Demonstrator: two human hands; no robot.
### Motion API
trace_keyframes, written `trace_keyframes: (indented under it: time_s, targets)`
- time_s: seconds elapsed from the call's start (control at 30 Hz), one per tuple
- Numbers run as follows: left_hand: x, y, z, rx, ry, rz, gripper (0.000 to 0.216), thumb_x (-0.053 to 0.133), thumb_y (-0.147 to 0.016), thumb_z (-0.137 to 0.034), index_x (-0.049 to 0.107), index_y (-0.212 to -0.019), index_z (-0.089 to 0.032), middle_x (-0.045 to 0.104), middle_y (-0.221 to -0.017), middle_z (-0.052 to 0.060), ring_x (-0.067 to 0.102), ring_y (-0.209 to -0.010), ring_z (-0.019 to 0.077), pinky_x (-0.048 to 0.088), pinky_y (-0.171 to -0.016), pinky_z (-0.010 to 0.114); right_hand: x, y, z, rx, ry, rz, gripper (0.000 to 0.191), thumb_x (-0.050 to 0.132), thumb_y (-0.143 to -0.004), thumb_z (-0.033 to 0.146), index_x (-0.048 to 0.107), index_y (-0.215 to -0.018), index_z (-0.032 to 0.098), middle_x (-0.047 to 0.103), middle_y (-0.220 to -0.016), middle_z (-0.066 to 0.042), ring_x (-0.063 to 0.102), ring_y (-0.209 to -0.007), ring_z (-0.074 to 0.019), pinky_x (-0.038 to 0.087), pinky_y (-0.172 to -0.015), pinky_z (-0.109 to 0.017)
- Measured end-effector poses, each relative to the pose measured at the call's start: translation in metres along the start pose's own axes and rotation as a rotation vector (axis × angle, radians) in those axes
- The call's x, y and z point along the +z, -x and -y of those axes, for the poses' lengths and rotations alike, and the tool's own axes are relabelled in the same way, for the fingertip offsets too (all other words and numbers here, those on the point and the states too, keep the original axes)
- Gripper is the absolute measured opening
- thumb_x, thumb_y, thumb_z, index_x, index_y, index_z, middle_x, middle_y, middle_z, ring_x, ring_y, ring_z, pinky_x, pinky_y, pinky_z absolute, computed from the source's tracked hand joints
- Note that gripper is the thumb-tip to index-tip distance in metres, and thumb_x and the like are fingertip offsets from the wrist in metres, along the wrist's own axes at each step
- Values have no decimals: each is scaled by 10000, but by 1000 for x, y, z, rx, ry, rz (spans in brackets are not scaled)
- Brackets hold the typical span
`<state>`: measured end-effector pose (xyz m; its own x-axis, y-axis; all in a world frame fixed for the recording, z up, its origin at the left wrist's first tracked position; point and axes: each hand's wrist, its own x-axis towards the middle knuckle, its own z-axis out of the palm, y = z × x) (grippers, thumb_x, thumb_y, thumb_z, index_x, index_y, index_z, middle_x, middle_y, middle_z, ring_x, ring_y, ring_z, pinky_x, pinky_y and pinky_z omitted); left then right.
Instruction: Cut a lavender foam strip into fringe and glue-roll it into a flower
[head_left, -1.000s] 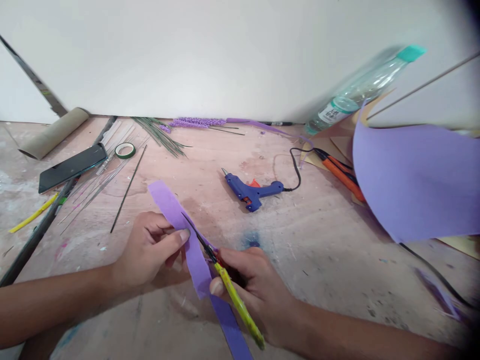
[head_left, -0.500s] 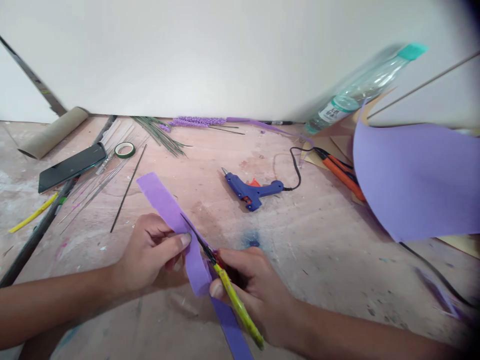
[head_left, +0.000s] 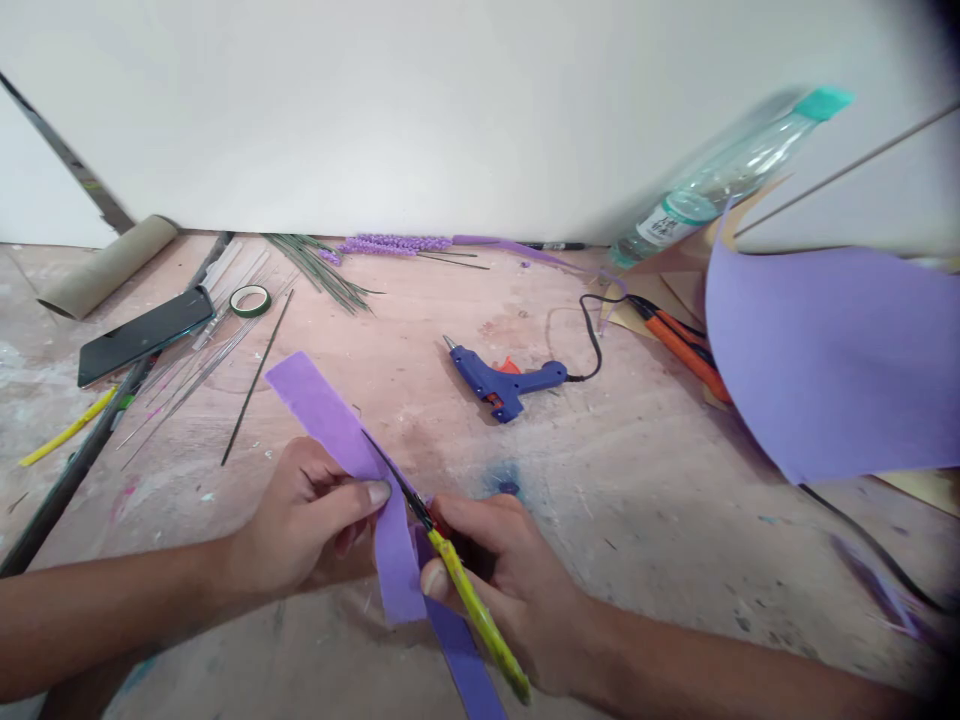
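Note:
My left hand (head_left: 307, 520) pinches a long purple strip (head_left: 322, 410) of foam or paper between thumb and fingers, near the strip's middle. My right hand (head_left: 499, 575) grips yellow-handled scissors (head_left: 465, 590), whose dark blades lie along the strip's right edge, right beside my left thumb. The strip runs from upper left down past both hands to the bottom edge. Both hands hover low over the stained wooden tabletop (head_left: 645, 480).
A blue glue gun (head_left: 510, 380) with a black cord lies mid-table. A big purple sheet (head_left: 832, 360), orange-handled cutters (head_left: 679, 345) and a tilted plastic bottle (head_left: 720, 175) are at right. A phone (head_left: 142, 335), green tape roll (head_left: 250, 300), thin wires (head_left: 187, 375) and a cardboard tube (head_left: 105, 265) are at left.
The strip has slid through my left fingers and its lower cut part now hangs further down. The scissors stay at the strip's edge. Both hands have shifted only slightly.

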<state>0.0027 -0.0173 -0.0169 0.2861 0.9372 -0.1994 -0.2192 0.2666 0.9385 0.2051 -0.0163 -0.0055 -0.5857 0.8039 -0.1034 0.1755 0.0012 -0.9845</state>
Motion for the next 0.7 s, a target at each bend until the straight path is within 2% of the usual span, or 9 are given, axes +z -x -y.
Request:
trace_keyframes:
  time_s: [0.17,0.33,0.43,0.7]
  targets:
    - [0,-1,-3,-5,4,-8,384,685,-819,-308,534,-498,-162,468,-439,-13,446,-414,110,328,-416,231,-1,2,-1,-1,24,-21,565,696,-874,600,422,-607,184,304,-562,61,254,-527,-72,197,-451,-227]
    - [-9,-9,-14,92,-46,-73,289,708,-825,-311,663,-592,-145,574,-490,-4,479,-425,99,369,-409,198,0,2,-1,-23,49,-32,601,687,-873,627,380,-594,191,265,-560,68,212,-543,-74,181,-455,-234]
    - [-13,-12,-17,141,-115,-93,289,725,-849,-282,686,-599,-143,626,-510,6,499,-410,94,379,-399,186,0,2,-1,-24,56,-27,605,644,-893,658,386,-606,192,280,-567,67,232,-536,-72,195,-456,-230]
    - [-7,-7,-11,182,-234,-121,335,700,-868,-310,647,-582,-143,568,-452,-4,452,-373,84,318,-378,176,1,1,-2,-28,31,-22,566,623,-909,649,430,-649,185,336,-581,63,272,-526,-67,219,-464,-217]
